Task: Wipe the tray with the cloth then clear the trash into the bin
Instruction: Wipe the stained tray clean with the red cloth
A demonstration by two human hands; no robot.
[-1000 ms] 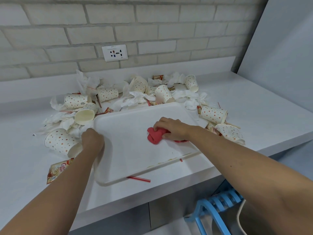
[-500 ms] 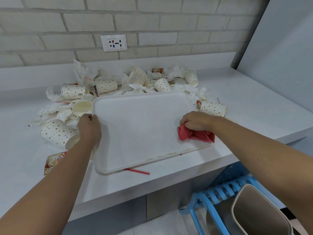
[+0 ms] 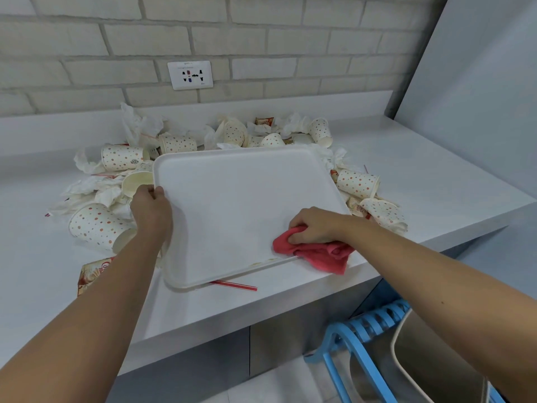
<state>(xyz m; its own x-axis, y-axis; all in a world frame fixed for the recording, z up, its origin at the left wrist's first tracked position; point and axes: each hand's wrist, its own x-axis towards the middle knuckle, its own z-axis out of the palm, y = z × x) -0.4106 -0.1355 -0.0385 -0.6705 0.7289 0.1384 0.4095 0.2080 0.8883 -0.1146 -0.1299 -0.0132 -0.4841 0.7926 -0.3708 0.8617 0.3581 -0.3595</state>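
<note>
The tray (image 3: 247,205), tilted at the near edge of the worktop (image 3: 436,181), is clasped at its left rim by the left grip (image 3: 151,207) while the right grip (image 3: 313,225) bunches the red cloth (image 3: 319,254) on its near right corner, so a hard wipe could slide it off or scatter the cups (image 3: 357,183).

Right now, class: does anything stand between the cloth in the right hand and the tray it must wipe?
Nothing visible does. The right hand holds the red cloth directly on the tray at its near right corner. The left hand grips the tray's left rim, away from the cloth.
</note>
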